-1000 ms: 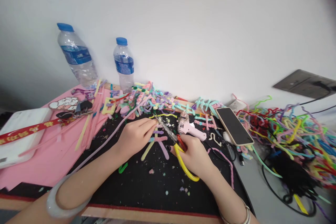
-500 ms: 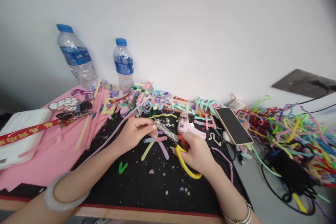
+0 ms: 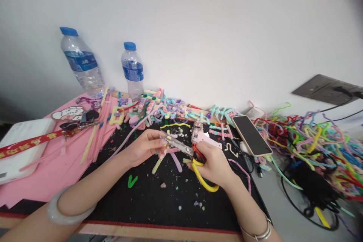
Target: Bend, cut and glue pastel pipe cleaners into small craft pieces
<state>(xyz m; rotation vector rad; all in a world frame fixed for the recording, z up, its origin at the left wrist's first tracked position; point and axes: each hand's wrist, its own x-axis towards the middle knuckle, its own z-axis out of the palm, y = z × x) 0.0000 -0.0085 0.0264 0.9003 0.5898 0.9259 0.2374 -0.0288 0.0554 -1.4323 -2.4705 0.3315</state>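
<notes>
Scissors (image 3: 182,147) sit partly hidden in the right hand (image 3: 214,162).

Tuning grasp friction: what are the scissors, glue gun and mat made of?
Scissors: blades likely steel, grey with a shine; handle probably plastic, smooth yellow. Glue gun: probably hard plastic, smooth pale-pink body. Mat: likely cloth, dull black with a red stitched-looking edge.

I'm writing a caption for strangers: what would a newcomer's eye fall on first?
Probably the tangle of coloured pipe cleaners heaped at the far right. Next, the yellow-handled scissors in the right hand, over the black mat. Then two blue-capped bottles by the pale wall, back left.
</notes>
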